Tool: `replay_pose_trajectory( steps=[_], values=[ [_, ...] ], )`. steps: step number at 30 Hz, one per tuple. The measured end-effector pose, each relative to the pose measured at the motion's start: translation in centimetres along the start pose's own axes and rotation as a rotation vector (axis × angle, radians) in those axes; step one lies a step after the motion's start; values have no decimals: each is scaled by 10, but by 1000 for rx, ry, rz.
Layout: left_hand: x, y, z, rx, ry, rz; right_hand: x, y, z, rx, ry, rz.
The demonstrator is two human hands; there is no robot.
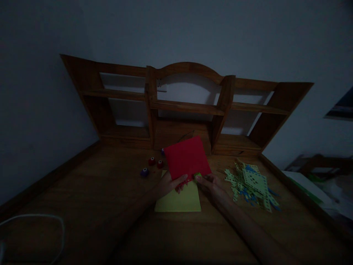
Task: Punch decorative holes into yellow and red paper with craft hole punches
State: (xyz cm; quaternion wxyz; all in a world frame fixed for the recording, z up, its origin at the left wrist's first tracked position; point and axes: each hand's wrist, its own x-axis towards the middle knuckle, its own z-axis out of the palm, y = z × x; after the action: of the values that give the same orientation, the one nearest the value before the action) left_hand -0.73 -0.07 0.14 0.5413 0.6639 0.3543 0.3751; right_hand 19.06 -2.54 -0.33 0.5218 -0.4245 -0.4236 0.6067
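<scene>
My left hand point(168, 185) pinches the near left edge of a red sheet of paper point(186, 156), thumb on top. The sheet is raised and tilted over a pale yellow sheet point(179, 201) on the desk. In my right hand point(211, 184) is a small green craft punch point(197, 176), set at the sheet's near edge with my thumb on it. Ragged red cut pieces point(180, 186) show beneath that edge, between my hands; the dim light hides whether they hang from it or lie below.
Red punches point(152, 161) and a purple punch point(145, 172) stand left of the red sheet. To the right lies a pile of punched yellow-green and blue paper point(253, 184). A wooden shelf unit point(187, 106) backs the desk point(116, 184); a white cable point(35, 215) curls at front left.
</scene>
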Motion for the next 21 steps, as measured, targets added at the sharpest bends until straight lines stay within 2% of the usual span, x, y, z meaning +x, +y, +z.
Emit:
replay_pose_trajectory(
  steps=[10, 15, 18, 21],
  values=[
    [2, 1, 1, -20, 196, 21, 5, 6, -2, -73, -133, -38],
    [1, 5, 0, 10, 285, 12, 1, 1, 1, 22, -131, 27],
    [2, 5, -1, -30, 297, 13, 2, -2, 1, 119, -177, 90],
    [4, 4, -2, -92, 293, -1, 6, -3, -3, 159, -170, 142]
  ],
)
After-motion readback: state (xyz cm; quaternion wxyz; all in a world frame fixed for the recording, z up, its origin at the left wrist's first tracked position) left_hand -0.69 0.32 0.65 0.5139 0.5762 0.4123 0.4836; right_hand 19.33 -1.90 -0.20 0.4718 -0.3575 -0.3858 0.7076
